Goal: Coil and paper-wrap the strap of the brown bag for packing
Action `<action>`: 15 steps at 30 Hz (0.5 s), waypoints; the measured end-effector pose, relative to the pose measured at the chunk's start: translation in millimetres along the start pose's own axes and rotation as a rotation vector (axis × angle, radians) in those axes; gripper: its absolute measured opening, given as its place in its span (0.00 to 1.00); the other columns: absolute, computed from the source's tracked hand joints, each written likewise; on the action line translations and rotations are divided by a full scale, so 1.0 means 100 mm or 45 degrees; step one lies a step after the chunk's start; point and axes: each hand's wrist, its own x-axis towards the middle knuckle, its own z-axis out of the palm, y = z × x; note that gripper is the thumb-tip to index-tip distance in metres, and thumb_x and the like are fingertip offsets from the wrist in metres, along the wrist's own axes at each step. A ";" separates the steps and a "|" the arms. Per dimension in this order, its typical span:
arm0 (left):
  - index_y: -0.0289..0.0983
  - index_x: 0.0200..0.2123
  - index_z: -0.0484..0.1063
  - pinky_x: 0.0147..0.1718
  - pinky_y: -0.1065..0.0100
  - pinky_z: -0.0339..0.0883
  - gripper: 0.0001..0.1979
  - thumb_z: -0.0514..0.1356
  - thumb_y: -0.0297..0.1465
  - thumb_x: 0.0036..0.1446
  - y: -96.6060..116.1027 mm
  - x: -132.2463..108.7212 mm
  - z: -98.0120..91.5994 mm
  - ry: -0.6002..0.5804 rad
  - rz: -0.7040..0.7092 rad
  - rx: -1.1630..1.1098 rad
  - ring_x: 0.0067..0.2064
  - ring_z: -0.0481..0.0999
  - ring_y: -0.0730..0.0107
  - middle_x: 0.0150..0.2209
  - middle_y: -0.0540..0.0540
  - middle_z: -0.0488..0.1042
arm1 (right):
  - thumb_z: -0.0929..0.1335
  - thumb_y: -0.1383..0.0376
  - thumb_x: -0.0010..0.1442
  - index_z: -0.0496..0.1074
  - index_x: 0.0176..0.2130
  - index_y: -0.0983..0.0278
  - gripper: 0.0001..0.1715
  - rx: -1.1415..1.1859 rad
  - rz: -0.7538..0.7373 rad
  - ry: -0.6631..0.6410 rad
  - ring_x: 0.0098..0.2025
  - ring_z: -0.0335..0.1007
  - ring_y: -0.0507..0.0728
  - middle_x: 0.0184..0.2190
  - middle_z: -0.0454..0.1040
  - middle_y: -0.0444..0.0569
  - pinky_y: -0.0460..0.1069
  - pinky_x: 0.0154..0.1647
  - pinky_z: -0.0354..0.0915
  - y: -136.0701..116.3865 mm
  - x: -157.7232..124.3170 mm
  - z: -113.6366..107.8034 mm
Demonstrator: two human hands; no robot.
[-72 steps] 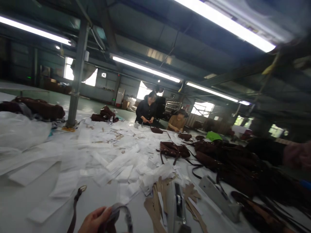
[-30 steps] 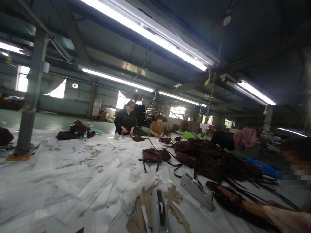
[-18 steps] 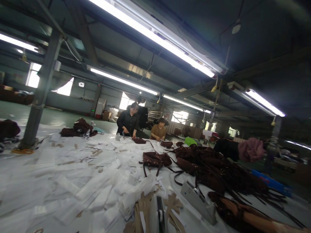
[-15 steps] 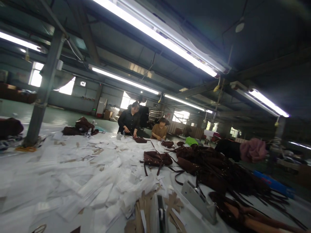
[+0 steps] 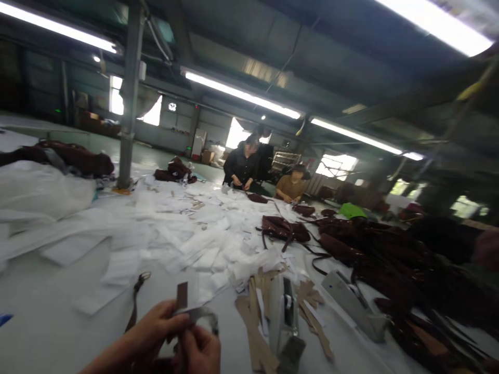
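Observation:
Both hands are close together low in the head view. My left hand [image 5: 158,327] has its fingers closed on a dark brown strap [image 5: 182,295], whose flat end sticks up above the fingers. My right hand [image 5: 201,350] pinches the same strap just below. A greyish, shiny strip [image 5: 205,313] curls over the right fingers; I cannot tell whether it is part of the strap. Left of my hands, a narrow dark strap with a metal buckle [image 5: 145,276] runs down behind my left forearm.
Two grey tape dispensers [image 5: 284,317] [image 5: 354,306] stand to the right, among beige strips [image 5: 255,324]. Dark brown bags [image 5: 351,244] are heaped beyond. White paper pieces [image 5: 187,239] cover the table's middle. Two people [image 5: 242,163] [image 5: 292,184] work at the far side. A post [image 5: 128,104] rises at left.
The view has swung left. My arm was over the brown bags at the lower right; now both hands are at the bottom centre, holding the strap.

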 end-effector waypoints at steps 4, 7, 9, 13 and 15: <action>0.35 0.29 0.68 0.11 0.78 0.51 0.15 0.61 0.42 0.51 0.15 -0.04 -0.06 -0.144 -0.146 0.058 0.15 0.60 0.80 0.20 0.53 0.67 | 0.72 0.45 0.48 0.75 0.31 0.70 0.29 0.190 0.086 -0.062 0.17 0.59 0.46 0.17 0.67 0.42 0.41 0.15 0.54 0.04 0.01 0.01; 0.35 0.32 0.68 0.08 0.78 0.49 0.14 0.61 0.41 0.52 0.16 -0.07 -0.07 -0.207 -0.196 -0.041 0.12 0.58 0.82 0.22 0.54 0.67 | 0.73 0.45 0.45 0.75 0.29 0.70 0.29 0.249 0.143 0.005 0.17 0.59 0.46 0.17 0.68 0.42 0.40 0.15 0.53 0.02 -0.01 0.01; 0.35 0.34 0.68 0.07 0.79 0.48 0.14 0.61 0.40 0.53 0.13 -0.07 -0.06 -0.215 -0.169 -0.134 0.12 0.58 0.83 0.22 0.54 0.67 | 0.74 0.45 0.44 0.75 0.29 0.70 0.30 0.263 0.184 0.064 0.17 0.59 0.46 0.17 0.68 0.42 0.40 0.15 0.54 0.00 -0.02 0.03; 0.34 0.34 0.68 0.06 0.79 0.46 0.15 0.62 0.41 0.52 0.06 0.00 -0.10 -0.246 -0.159 -0.260 0.10 0.58 0.83 0.21 0.55 0.67 | 0.73 0.44 0.44 0.75 0.31 0.69 0.30 0.201 0.191 0.134 0.16 0.60 0.48 0.16 0.68 0.42 0.42 0.15 0.57 -0.02 0.01 0.07; 0.34 0.33 0.68 0.06 0.79 0.45 0.17 0.62 0.43 0.51 0.04 0.05 -0.15 -0.256 -0.180 -0.288 0.09 0.57 0.84 0.21 0.55 0.67 | 0.70 0.44 0.48 0.75 0.33 0.68 0.29 0.100 0.109 0.134 0.17 0.63 0.50 0.17 0.69 0.43 0.44 0.16 0.61 -0.03 0.01 0.04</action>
